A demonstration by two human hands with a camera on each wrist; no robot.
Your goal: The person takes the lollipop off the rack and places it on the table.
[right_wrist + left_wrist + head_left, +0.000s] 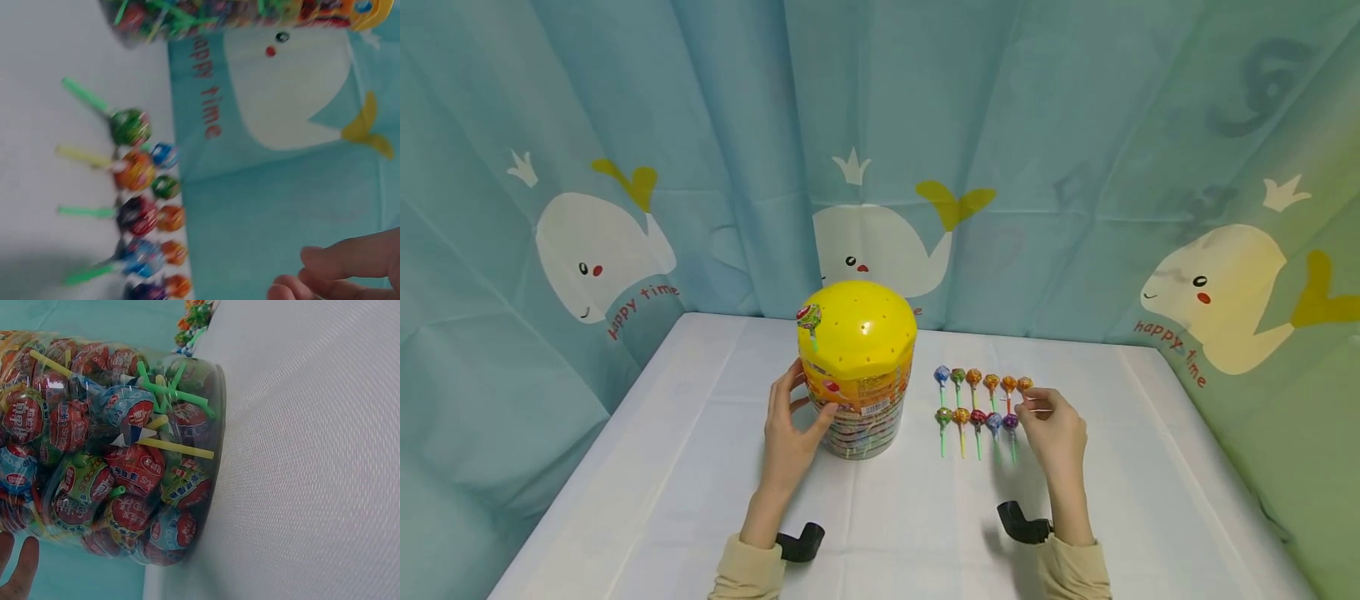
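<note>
A big clear jar [861,433] full of wrapped lollipops stands upright on the table under a yellow domed lid [868,325]. One green-and-red lollipop [809,317] sits at the left of that lid, its stick pointing down. My left hand [790,437] holds the jar's left side, thumb across the front; two of its fingers [22,569] show in the left wrist view. Right of the jar, several lollipops lie in two rows, among them a purple one [1011,422]. My right hand [1054,433] hovers by the right end, fingers bent, nothing visible between them, near an orange lollipop [1025,384].
White cloth covers the table [685,467]. A blue curtain [1045,167] with printed whales hangs close behind it, and a green one [1315,400] borders the right. Black wrist mounts [801,543] stick out from both wrists.
</note>
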